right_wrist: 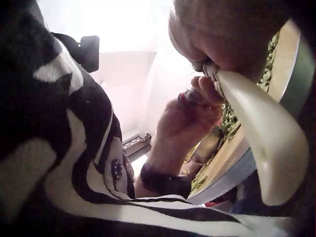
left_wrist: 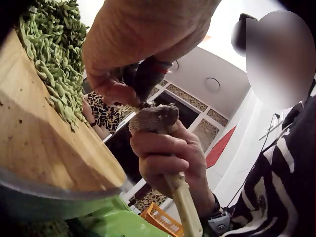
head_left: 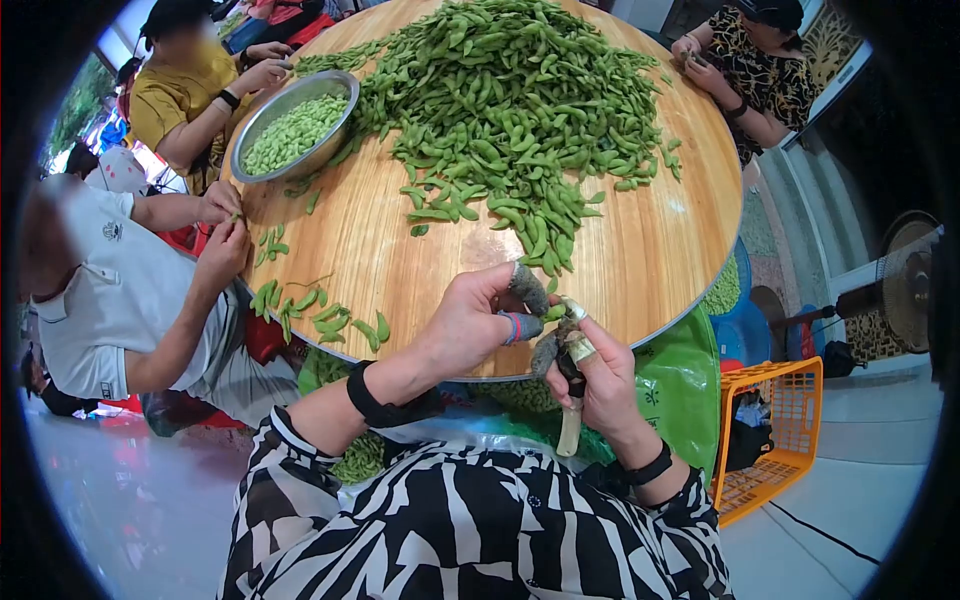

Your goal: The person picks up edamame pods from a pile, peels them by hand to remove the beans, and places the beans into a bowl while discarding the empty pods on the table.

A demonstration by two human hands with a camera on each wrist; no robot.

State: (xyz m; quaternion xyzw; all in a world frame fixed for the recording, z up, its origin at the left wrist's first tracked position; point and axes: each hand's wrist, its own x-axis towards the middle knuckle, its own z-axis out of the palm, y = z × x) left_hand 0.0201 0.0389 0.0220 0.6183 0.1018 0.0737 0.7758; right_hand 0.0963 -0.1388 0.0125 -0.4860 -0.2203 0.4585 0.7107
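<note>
In the head view my left hand (head_left: pixel 465 325), with dark grey covers on its fingers and a coloured band on one of them, pinches a green soybean pod (head_left: pixel 553 313) over the table's near edge. My right hand (head_left: pixel 605 385) is beside it and grips a tool by its cream handle (head_left: pixel 568 430). Dark material wraps its upper part, and the working end is hidden among the fingers. In the left wrist view the fingertips of both hands meet, a grey finger cover (left_wrist: pixel 150 118) between them. The cream handle (right_wrist: pixel 269 138) looms large in the right wrist view.
A big heap of soybean pods (head_left: pixel 520 110) covers the far part of the round wooden table (head_left: pixel 640 260). Shelled beans fill a metal bowl (head_left: pixel 345 135) at left. Loose pods (head_left: pixel 330 322) lie near the left edge. An orange crate (head_left: pixel 790 440) stands at right. Other people sit around.
</note>
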